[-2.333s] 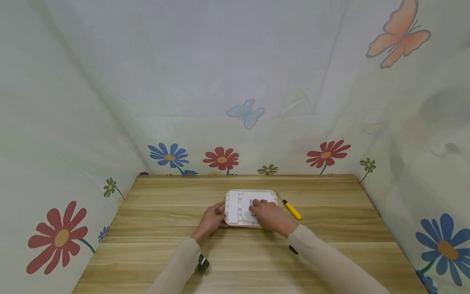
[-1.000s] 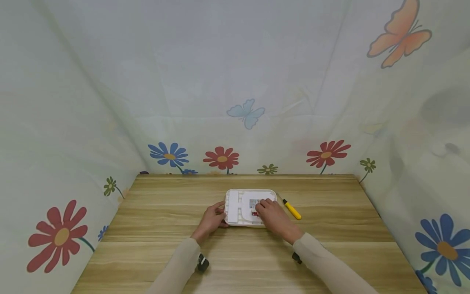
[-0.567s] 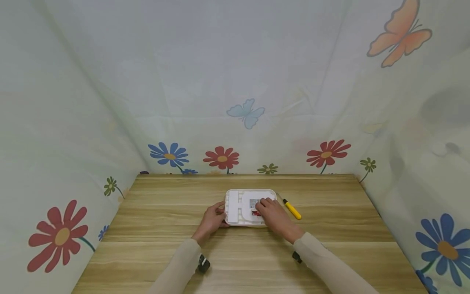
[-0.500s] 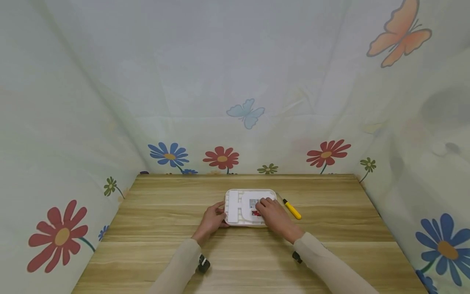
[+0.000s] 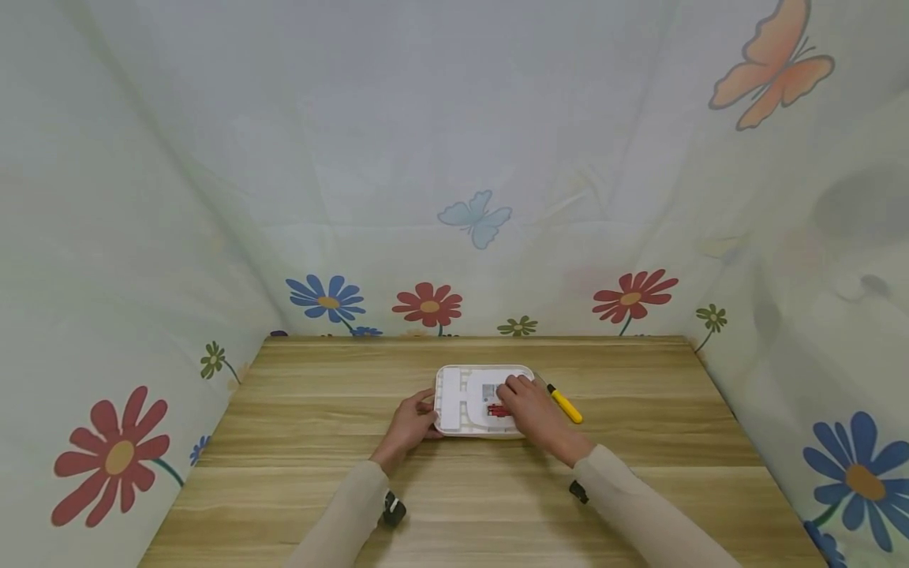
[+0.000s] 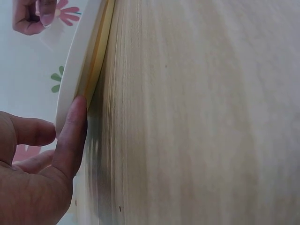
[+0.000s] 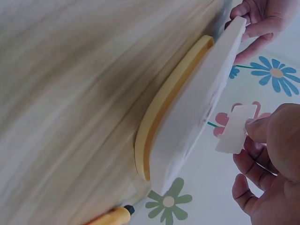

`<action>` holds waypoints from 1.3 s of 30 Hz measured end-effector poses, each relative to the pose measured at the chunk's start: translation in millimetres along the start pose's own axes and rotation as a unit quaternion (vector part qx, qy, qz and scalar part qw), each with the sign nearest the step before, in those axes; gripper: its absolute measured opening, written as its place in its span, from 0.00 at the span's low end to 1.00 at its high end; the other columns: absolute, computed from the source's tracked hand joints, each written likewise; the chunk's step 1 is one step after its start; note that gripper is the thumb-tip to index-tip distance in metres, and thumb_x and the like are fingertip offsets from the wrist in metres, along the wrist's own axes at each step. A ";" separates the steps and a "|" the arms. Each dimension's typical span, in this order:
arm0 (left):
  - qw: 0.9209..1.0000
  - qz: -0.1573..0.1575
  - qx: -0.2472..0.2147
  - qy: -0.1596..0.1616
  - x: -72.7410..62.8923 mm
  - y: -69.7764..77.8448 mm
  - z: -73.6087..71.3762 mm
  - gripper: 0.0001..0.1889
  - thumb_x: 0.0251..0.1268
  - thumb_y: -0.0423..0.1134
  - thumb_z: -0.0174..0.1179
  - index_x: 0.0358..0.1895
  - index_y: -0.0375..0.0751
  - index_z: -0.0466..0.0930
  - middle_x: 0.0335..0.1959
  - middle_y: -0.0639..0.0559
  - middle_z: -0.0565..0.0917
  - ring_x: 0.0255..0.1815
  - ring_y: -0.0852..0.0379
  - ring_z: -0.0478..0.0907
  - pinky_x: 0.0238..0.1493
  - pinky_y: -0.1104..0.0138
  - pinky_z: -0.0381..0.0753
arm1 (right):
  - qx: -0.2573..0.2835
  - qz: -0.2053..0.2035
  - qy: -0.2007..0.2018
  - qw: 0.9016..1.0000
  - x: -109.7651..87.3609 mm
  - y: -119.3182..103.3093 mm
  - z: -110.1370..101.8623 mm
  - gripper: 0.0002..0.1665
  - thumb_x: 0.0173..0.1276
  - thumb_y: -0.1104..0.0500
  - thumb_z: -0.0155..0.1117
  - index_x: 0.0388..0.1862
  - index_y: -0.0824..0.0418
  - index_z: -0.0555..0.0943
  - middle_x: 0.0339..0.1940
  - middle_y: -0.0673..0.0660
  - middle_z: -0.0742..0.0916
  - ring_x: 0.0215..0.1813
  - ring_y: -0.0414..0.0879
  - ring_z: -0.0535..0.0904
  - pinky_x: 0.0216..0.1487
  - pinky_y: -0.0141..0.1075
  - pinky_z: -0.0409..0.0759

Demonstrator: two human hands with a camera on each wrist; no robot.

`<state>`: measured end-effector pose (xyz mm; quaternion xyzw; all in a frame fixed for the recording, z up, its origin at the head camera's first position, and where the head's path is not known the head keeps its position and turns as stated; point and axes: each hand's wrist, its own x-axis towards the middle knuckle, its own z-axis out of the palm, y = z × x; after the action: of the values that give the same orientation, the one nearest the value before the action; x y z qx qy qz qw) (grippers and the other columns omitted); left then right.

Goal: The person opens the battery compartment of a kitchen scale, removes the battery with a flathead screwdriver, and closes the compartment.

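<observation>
A white plastic device [image 5: 452,402] with rounded corners lies on the wooden table, ribbed back up, with a yellow layer [image 7: 152,122] under it. My left hand [image 5: 409,424] pinches its left edge between thumb and finger [image 6: 71,133]. In the right half, below a grey label [image 5: 488,392], red batteries [image 5: 497,410] show in an uncovered compartment, partly hidden by my right hand [image 5: 533,406]. That hand holds a small white battery cover [image 7: 236,129] between thumb and fingers, above the device's back. In the head view the cover is hidden under the fingers.
A screwdriver [image 5: 566,404] with a yellow handle and black collar lies just right of the device, close to my right hand. Flower-printed cloth [image 5: 383,260] hangs behind the table [image 5: 341,379] and along both sides.
My right hand has come off the compartment and shifted slightly right with the battery cover, so the red batteries now show. My left hand and the device have stayed in place.
</observation>
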<state>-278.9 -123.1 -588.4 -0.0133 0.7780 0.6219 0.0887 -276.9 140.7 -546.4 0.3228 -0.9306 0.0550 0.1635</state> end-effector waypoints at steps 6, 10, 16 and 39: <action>1.000 0.001 -0.002 0.002 1.6 -1.4 0.4 0.29 0.65 0.22 0.51 0.71 0.33 0.65 0.49 0.29 0.76 0.26 0.55 0.82 0.30 0.61 0.90 | -0.007 0.007 0.004 1.000 -1.2 4.7 -8.7 0.07 0.71 0.63 0.61 0.45 0.55 0.78 0.42 0.51 0.81 0.44 0.46 0.74 0.47 0.41 0.81; 1.000 0.009 -0.003 -0.001 -1.9 2.2 -0.3 0.28 0.65 0.22 0.50 0.70 0.31 0.65 0.47 0.30 0.77 0.26 0.54 0.82 0.31 0.59 0.91 | -0.012 0.009 0.007 1.000 -2.7 9.1 -14.7 0.06 0.71 0.62 0.60 0.45 0.56 0.78 0.43 0.52 0.80 0.45 0.47 0.74 0.42 0.39 0.77; 1.000 0.014 0.001 -0.008 1.0 -2.3 -1.4 0.28 0.65 0.23 0.50 0.70 0.31 0.65 0.47 0.30 0.76 0.27 0.54 0.83 0.29 0.62 0.90 | 0.002 0.023 0.019 1.000 -3.0 16.4 -20.8 0.03 0.72 0.63 0.59 0.43 0.56 0.78 0.41 0.53 0.81 0.44 0.48 0.76 0.41 0.41 0.78; 1.000 -0.009 0.004 -0.006 2.0 -1.5 -0.7 0.28 0.68 0.25 0.52 0.72 0.34 0.63 0.52 0.28 0.76 0.31 0.53 0.83 0.32 0.59 0.91 | 0.015 0.100 0.019 0.995 0.5 60.6 -36.6 0.07 0.73 0.62 0.57 0.48 0.59 0.79 0.43 0.56 0.82 0.46 0.51 0.77 0.51 0.47 0.83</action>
<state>-280.7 -124.0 -589.9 -0.0159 0.7797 0.6181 0.0987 -305.0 195.7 -511.6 0.2295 -0.9539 0.0908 0.1705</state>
